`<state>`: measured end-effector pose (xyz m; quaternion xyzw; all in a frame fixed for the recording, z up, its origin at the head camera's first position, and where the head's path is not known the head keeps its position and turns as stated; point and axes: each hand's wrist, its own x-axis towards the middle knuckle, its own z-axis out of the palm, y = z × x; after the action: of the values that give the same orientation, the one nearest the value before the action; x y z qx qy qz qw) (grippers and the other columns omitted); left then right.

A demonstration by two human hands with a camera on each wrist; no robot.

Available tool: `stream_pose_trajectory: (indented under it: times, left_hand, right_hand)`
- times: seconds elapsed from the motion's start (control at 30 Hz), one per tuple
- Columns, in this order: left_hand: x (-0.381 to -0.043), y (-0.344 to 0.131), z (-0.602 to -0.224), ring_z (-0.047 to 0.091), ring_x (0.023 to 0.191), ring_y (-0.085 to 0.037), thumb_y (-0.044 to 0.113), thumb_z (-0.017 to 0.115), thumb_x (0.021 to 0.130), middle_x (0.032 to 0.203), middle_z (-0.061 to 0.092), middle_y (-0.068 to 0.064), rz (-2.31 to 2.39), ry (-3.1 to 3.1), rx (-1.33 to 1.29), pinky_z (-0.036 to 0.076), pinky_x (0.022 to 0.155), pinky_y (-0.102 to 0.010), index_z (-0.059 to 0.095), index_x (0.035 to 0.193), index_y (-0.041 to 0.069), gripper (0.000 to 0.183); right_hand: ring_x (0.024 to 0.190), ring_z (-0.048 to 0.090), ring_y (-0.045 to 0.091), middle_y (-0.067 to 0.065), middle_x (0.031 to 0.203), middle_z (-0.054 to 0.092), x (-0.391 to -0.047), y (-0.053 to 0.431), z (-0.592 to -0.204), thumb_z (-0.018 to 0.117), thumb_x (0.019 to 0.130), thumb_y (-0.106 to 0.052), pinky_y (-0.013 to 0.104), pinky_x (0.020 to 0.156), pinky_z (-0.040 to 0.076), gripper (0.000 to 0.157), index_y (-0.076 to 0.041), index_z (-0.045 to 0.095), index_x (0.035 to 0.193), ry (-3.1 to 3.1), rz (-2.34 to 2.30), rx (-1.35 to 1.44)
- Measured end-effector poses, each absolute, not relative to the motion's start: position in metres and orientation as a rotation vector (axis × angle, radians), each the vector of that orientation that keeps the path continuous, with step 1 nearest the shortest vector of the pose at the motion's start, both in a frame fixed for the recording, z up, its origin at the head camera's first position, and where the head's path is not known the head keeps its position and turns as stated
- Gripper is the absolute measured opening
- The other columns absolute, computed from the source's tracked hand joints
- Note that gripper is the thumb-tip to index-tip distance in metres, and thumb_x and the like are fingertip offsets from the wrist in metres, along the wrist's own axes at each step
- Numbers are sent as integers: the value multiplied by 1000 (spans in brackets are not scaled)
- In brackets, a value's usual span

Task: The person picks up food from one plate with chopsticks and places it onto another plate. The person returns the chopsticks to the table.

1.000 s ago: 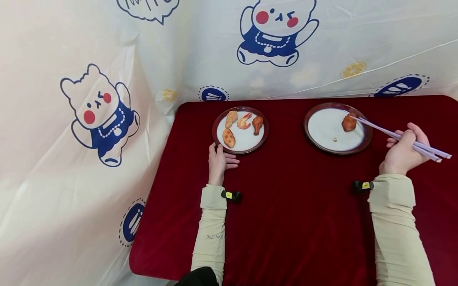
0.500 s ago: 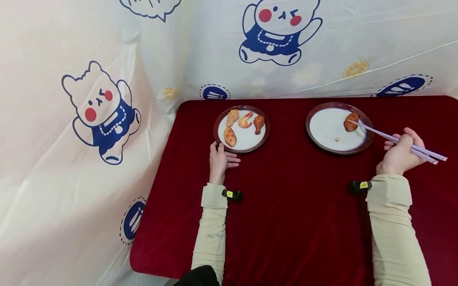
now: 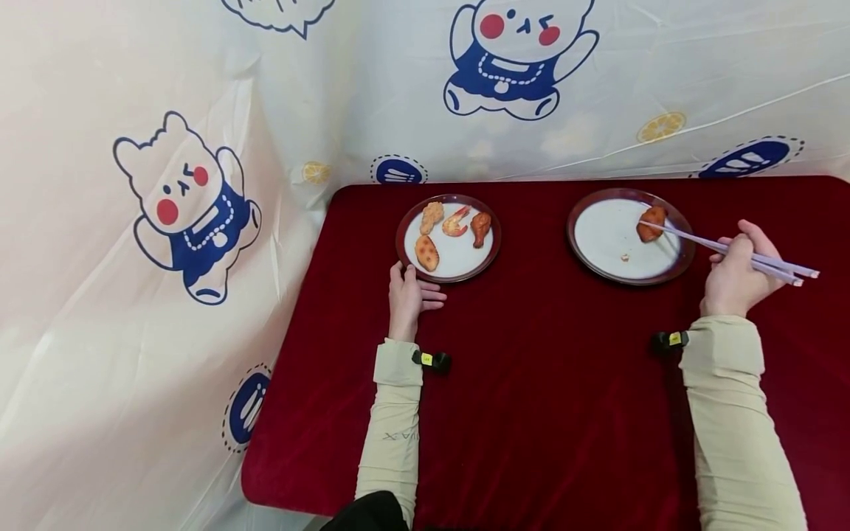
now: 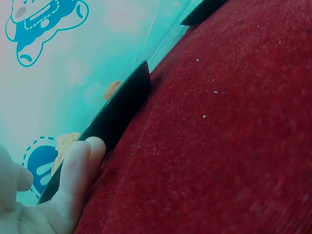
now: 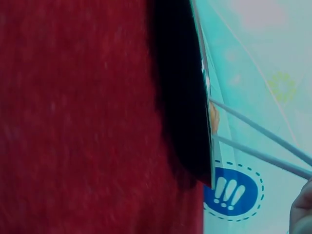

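My right hand (image 3: 737, 276) holds a pair of pale lilac chopsticks (image 3: 720, 245). Their tips meet a glazed brown piece of meat (image 3: 652, 223) over the right side of a brown-rimmed white plate (image 3: 607, 243); whether it is lifted off the surface I cannot tell. In the right wrist view the chopsticks (image 5: 263, 155) stand on either side of the meat, mostly hidden by the plate. At the front-left rim of another brown-rimmed plate (image 3: 458, 267), my left hand (image 3: 406, 299) touches the edge, its other fingers extended sideways. Its fingertips (image 4: 78, 158) lie against that plate's dark outside.
Several foods lie on the left plate: a fried piece (image 3: 432, 216), a shrimp (image 3: 455, 223), a drumstick (image 3: 481, 228) and a spotted oval pastry (image 3: 426, 254). A small crumb (image 3: 624, 257) is on the right plate. A dark red cloth (image 3: 551, 398) covers the table, with a printed curtain (image 3: 385, 88) behind.
The right hand has shifted slightly left, and the chopsticks' back ends have moved left and up. The meat looks slightly turned. The left hand stays at its plate.
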<state>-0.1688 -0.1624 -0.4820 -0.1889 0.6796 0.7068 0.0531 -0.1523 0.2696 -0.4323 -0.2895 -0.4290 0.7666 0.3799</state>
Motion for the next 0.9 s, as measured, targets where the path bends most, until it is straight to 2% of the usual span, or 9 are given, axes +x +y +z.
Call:
stream_pose_trajectory:
  times: [0.1,0.23,0.3,0.4,0.47,0.6,0.8,0.9]
  left_hand:
    - [-168,-162,-476,71,64,-26,34,29,106,99,68,-28,2131,2059,-567,62,63,-40,14,155,22,52]
    - [-167,-162,-477,71,63,-26,32,29,107,96,68,-28,2139,2071,-564,62,63,-41,16,154,21,51]
    - [-166,-161,-477,70,62,-25,32,31,106,92,68,-25,2152,2080,-567,62,61,-41,18,154,20,50]
    - [-168,-161,-482,70,59,-24,33,31,106,86,69,-21,2168,2078,-573,61,59,-40,19,153,21,50]
    - [-168,-161,-482,70,59,-24,32,31,106,84,68,-19,2170,2075,-576,61,58,-40,19,153,21,50]
    - [-168,-162,-481,70,60,-24,32,32,106,84,68,-18,2161,2076,-583,61,59,-40,18,154,20,51]
    - [-169,-162,-482,71,61,-23,34,31,106,88,69,-20,2139,2074,-586,62,61,-39,17,154,21,51]
    - [-169,-162,-482,71,61,-23,34,31,106,89,69,-21,2138,2064,-591,62,60,-39,16,154,23,51]
  right_hand:
    - [48,54,8,0,67,67,-154,268,-432,56,90,-1,13,47,45,23,-6,77,96,-1287,1839,-693]
    - [53,54,-6,-16,71,63,-152,262,-428,55,91,-9,9,52,42,25,-13,79,96,-1674,1533,-622]
    - [59,51,-13,-25,72,58,-148,256,-421,54,91,-10,7,56,38,26,-10,79,97,-1841,1354,-538]
    - [65,46,-16,-32,71,53,-142,245,-410,53,90,-7,8,60,33,26,-1,78,96,-1950,1212,-329]
    - [66,44,-14,-33,71,53,-140,240,-406,52,89,-3,8,61,32,26,3,76,95,-1974,1189,-193]
    - [67,45,-12,-31,73,54,-138,237,-403,52,89,-2,8,61,31,25,4,76,94,-2007,1194,-78]
    - [68,46,-14,-32,74,54,-142,243,-409,52,92,-6,9,61,33,26,2,75,99,-2045,1218,-160]
    - [65,50,-12,-29,73,56,-146,248,-415,53,93,-10,8,58,37,26,0,76,101,-2042,1286,-253]
